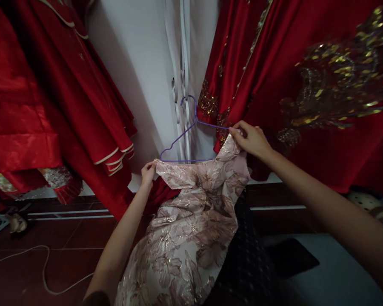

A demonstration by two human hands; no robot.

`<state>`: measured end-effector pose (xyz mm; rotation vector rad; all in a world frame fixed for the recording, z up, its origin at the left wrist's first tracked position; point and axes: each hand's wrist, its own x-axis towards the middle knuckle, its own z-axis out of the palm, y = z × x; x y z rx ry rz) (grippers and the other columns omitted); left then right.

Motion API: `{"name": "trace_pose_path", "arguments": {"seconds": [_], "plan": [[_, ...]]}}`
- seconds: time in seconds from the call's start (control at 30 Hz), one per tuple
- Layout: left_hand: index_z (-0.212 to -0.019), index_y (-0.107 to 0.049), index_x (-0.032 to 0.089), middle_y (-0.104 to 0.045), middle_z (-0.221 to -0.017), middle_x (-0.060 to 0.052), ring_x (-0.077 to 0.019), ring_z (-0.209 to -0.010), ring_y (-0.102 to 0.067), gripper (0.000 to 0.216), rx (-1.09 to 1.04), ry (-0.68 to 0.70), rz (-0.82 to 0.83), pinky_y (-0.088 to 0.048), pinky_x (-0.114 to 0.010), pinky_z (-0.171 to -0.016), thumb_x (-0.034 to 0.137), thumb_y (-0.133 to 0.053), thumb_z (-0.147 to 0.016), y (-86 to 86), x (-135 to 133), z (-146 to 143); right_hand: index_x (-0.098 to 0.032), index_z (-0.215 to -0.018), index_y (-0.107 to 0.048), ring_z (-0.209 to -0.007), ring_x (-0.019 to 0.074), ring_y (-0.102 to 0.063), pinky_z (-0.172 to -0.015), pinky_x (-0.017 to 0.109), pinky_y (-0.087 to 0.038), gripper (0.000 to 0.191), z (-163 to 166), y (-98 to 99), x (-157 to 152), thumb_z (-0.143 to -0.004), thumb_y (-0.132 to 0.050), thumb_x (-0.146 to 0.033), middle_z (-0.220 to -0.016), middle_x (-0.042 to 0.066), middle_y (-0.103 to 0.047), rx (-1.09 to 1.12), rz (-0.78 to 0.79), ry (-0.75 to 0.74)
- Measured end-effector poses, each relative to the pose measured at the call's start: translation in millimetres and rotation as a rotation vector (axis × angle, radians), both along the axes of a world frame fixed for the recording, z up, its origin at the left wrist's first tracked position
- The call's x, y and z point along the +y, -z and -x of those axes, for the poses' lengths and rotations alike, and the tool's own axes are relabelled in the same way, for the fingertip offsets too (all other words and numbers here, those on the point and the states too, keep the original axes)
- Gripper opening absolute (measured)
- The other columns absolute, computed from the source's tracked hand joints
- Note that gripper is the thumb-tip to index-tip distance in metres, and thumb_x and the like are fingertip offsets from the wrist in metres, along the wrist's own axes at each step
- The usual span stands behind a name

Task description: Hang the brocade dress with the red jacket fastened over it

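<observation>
A pale pink dress (191, 225) with a shiny floral pattern hangs down in front of me, its top edge at a purple hanger (178, 138). My left hand (149, 172) pinches the dress's upper left corner, close to the hanger's left end. Higher up, my right hand (250, 138) grips the right shoulder of the dress between thumb and fingers, against the hanger's right arm. The hanger tilts up to the right, and its hook is beside a white metal rod. Whether the hook rests on anything, I cannot tell.
Red garments (92, 97) hang on the left. More red garments with gold sequins (338, 63) hang on the right. A white cable (46, 272) lies on the dark tiled floor, near shoes (18, 223). A black flat object (293, 257) lies on a pale surface at lower right.
</observation>
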<state>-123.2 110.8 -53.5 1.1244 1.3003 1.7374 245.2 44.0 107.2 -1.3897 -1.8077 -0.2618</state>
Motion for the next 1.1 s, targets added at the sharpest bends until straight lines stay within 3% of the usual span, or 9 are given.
{"name": "trace_pose_path", "arguments": {"seconds": [0.17,0.4,0.5,0.57,0.67,0.77,0.87,0.97,1.1], "plan": [[-0.088,-0.066,0.014,-0.067,-0.086,-0.005,-0.0106,-0.071,-0.057,0.031,0.038,0.042,-0.069,-0.043,-0.02,-0.063,0.039,-0.064,-0.069,-15.0,1,-1,-0.024,-0.08,-0.054,-0.058,0.0176,-0.053,-0.059,0.029,-0.036,0.032,2,-2.3,-4,-0.082,-0.042,-0.054,-0.062,0.002,-0.059,0.012,0.026,-0.013],[-0.088,-0.07,0.015,-0.069,-0.092,-0.007,-0.0163,-0.085,-0.061,0.032,0.332,0.216,-0.278,-0.045,-0.026,-0.078,0.041,-0.065,-0.069,-80.2,4,-25,-0.024,-0.08,-0.054,-0.059,0.0163,-0.052,-0.058,0.027,-0.037,0.031,6,6.8,0,-0.083,-0.041,-0.052,-0.063,0.001,-0.057,0.078,0.106,-0.038],[-0.09,-0.069,0.015,-0.069,-0.093,-0.007,-0.0182,-0.088,-0.06,0.035,0.417,0.35,-0.255,-0.045,-0.029,-0.082,0.044,-0.062,-0.071,-92.4,11,-19,-0.024,-0.08,-0.054,-0.059,0.0158,-0.051,-0.057,0.027,-0.037,0.032,5,9.7,3,-0.082,-0.042,-0.053,-0.063,0.001,-0.057,0.091,0.096,-0.031],[-0.094,-0.066,0.014,-0.069,-0.092,-0.007,-0.0167,-0.086,-0.061,0.038,0.424,0.396,-0.144,-0.045,-0.029,-0.08,0.045,-0.053,-0.077,-84.7,15,-7,-0.023,-0.079,-0.055,-0.059,0.0155,-0.05,-0.058,0.027,-0.038,0.032,4,10.1,5,-0.082,-0.043,-0.053,-0.064,0.001,-0.057,0.09,0.089,-0.033],[-0.095,-0.062,0.012,-0.067,-0.081,-0.007,-0.0139,-0.073,-0.061,0.033,0.474,0.446,0.09,-0.047,-0.028,-0.071,0.039,-0.048,-0.08,-55.0,13,11,-0.024,-0.079,-0.055,-0.059,0.0155,-0.05,-0.058,0.027,-0.038,0.034,2,10.3,7,-0.081,-0.043,-0.055,-0.065,0.002,-0.058,0.096,0.083,-0.041],[-0.079,-0.062,0.01,-0.064,-0.067,-0.005,-0.0129,-0.06,-0.057,0.026,0.554,0.534,0.205,-0.045,-0.025,-0.06,0.034,-0.062,-0.069,-22.2,2,21,-0.024,-0.079,-0.055,-0.059,0.0158,-0.05,-0.058,0.028,-0.039,0.034,2,10.6,7,-0.081,-0.043,-0.056,-0.065,0.002,-0.058,0.103,0.087,-0.045],[-0.068,-0.062,0.01,-0.061,-0.059,-0.002,-0.0107,-0.052,-0.051,0.03,0.625,0.601,0.264,-0.039,-0.021,-0.051,0.033,-0.075,-0.054,-4.0,-10,27,-0.024,-0.079,-0.055,-0.059,0.0158,-0.05,-0.057,0.028,-0.038,0.033,2,10.3,6,-0.081,-0.043,-0.054,-0.065,0.002,-0.058,0.097,0.09,-0.043],[-0.064,-0.063,0.012,-0.059,-0.055,0.001,-0.0097,-0.05,-0.049,0.033,0.664,0.679,0.306,-0.036,-0.02,-0.048,0.037,-0.078,-0.047,-5.3,-15,36,-0.024,-0.079,-0.055,-0.058,0.0159,-0.049,-0.057,0.028,-0.037,0.034,2,9.0,5,-0.081,-0.042,-0.055,-0.064,0.002,-0.058,0.089,0.094,-0.042],[-0.07,-0.066,0.015,-0.064,-0.065,-0.002,-0.0126,-0.058,-0.055,0.032,0.598,0.698,0.271,-0.043,-0.021,-0.054,0.043,-0.073,-0.055,-34.2,-10,47,-0.024,-0.08,-0.054,-0.058,0.0157,-0.05,-0.056,0.027,-0.037,0.036,0,7.7,5,-0.082,-0.039,-0.056,-0.062,0.0,-0.056,0.084,0.12,-0.062]]}}
